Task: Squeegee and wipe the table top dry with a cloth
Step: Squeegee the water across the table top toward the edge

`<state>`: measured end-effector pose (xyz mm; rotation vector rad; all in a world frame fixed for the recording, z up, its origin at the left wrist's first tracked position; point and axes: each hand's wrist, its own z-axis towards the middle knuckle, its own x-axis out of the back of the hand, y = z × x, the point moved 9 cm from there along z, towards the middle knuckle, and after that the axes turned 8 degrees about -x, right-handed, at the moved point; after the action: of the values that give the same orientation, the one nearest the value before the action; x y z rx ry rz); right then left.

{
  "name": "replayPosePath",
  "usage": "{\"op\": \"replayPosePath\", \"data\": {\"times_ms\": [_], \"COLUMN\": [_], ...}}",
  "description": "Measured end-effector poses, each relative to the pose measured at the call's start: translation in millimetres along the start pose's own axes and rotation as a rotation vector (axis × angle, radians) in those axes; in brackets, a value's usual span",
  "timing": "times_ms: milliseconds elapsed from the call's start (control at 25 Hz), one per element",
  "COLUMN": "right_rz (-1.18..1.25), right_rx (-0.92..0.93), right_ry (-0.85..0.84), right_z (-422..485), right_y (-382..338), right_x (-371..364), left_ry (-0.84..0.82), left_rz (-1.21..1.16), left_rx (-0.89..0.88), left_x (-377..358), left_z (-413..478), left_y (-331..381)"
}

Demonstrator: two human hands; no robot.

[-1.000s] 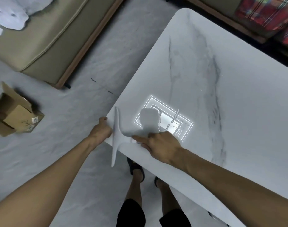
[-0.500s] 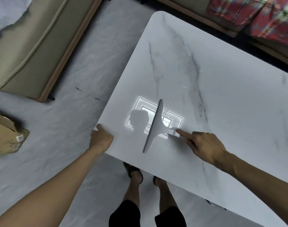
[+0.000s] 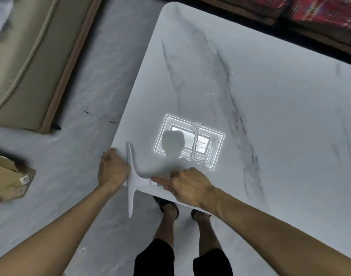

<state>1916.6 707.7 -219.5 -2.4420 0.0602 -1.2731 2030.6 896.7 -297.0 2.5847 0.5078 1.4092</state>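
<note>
One wide-angle camera, worn on the head, looks steeply down and forward, close over the near corner of the marble table top. The fingers of the right hand, on the squeegee handle, and the left hand sit just below centre. Beyond the fingers the top stretches away, and beneath them the person's feet show.

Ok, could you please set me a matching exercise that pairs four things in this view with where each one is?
Things:
1 squeegee
2 box
3 water streak
4 plaid fabric

Places:
a on the floor, left
b in the bright reflection on the table
c in the right hand, at the table's near edge
d beyond the table's far edge

Pairs: 1-c, 2-a, 3-b, 4-d
</note>
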Motion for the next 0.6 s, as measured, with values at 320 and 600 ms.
{"op": "replayPosePath", "data": {"times_ms": [320, 600], "right_rz": [-0.102, -0.336], "right_rx": [-0.026, -0.072], "right_ry": [-0.032, 0.036], "right_z": [-37, -135], "right_y": [75, 176], "right_x": [-6, 41], "left_ry": [-0.142, -0.227], "left_rz": [0.067, 0.070], "left_rx": [-0.145, -0.273], "left_x": [-27, -71], "left_z": [-31, -60], "left_y": [17, 79]}}
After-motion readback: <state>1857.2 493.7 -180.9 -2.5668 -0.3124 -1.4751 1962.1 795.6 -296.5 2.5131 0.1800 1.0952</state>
